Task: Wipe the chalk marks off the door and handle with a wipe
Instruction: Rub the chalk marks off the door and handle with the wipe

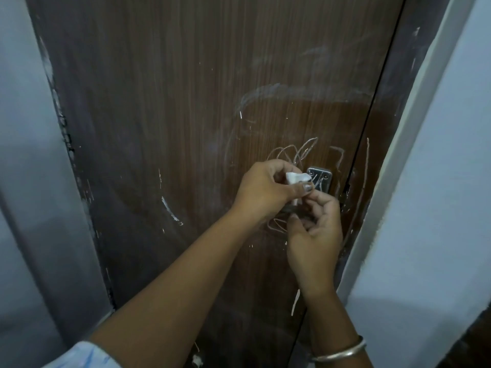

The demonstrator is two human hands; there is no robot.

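A brown wooden door (186,115) fills the view, with white chalk scribbles (289,152) around its metal handle plate (322,177) near the right edge. More chalk lines run down the door's right side and below the hands. My left hand (268,187) pinches a small folded white wipe (377,179) just left of the plate. My right hand (314,229) sits right below, fingertips touching the lower end of the wipe. Both hands hide the handle's lower part.
A pale blue wall (26,181) flanks the door on the left. A white door frame (414,144) and blue wall stand on the right. A curved chalk stroke (170,211) marks the door at mid-left. My right wrist wears a metal bangle (342,351).
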